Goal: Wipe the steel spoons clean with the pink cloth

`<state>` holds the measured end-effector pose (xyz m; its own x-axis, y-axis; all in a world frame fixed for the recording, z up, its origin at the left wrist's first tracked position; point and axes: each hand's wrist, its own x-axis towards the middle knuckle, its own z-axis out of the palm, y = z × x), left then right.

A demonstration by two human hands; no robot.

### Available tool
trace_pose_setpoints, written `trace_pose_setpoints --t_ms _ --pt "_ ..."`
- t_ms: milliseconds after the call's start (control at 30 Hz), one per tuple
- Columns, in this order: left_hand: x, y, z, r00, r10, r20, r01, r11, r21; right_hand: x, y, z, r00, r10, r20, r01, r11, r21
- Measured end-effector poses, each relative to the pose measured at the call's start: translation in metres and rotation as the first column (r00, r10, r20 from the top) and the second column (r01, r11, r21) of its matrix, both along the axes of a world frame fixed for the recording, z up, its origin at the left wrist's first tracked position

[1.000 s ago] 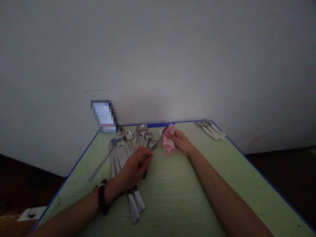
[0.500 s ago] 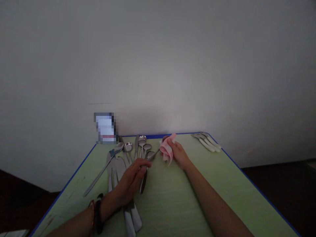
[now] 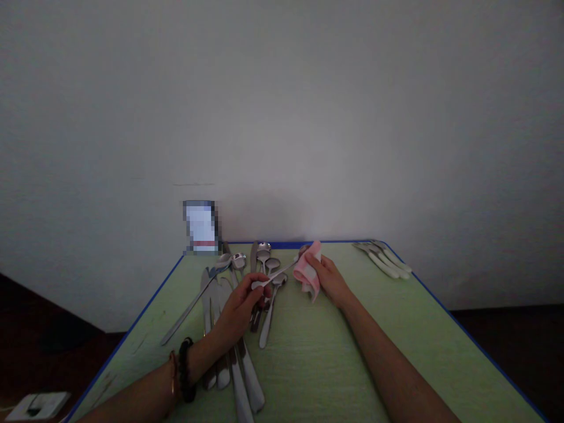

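My left hand (image 3: 247, 299) pinches the handle end of a metal spoon (image 3: 282, 271) above the spread of cutlery. The spoon slants up to the right, and its bowl sits at the cloth, partly covered. A pink and white cloth (image 3: 309, 271) is gripped in my right hand (image 3: 329, 276), folded against the bowl with a corner hanging down. Below and beside my left hand lie several loose spoons (image 3: 267, 326) and several table knives (image 3: 250, 376), partly hidden by the hand and wrist.
Forks with white handles (image 3: 388, 265) lie together at the far right of the green table (image 3: 326, 364), which has a blue edge. A long-handled spoon (image 3: 187, 311) lies at the left. A blurred phone (image 3: 201, 228) leans at the back left against the wall (image 3: 335, 117).
The view has shifted slightly, moving the scene rightward. My left hand now holds the spoon's handle end higher and more plainly visible, and part of the bowl shows behind the cloth.
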<state>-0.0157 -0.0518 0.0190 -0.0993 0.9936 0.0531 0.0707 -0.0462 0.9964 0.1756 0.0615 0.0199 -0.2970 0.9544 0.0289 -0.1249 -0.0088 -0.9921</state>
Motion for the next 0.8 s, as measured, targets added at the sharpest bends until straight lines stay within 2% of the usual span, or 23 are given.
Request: trace_pose_setpoints --t_ms 367,567,700,800 --pt "0.0010 -0.0028 0.0014 0.997 -0.059 -0.042 0.057 0.997 -0.043 -0.0008 -0.0016 0.0021 0.999 0.000 0.049 -0.001 1.000 0.026" --pt "0.0004 -0.0036 -0.0025 0.990 -0.090 -0.112 0.083 0.994 -0.069 -0.0010 -0.0007 0.0007 1.000 0.016 0.004 -0.016 1.000 0.000" --pt "0.0014 -0.0044 -0.0016 0.980 -0.094 -0.173 0.088 0.995 -0.040 -0.0002 0.0010 -0.0025 1.000 0.027 -0.012 -0.027 1.000 -0.012" --pt "0.0042 -0.0070 0.0009 0.969 -0.093 -0.231 0.101 0.995 0.025 0.0015 0.0040 -0.0057 0.998 -0.027 -0.064 0.025 0.999 -0.022"
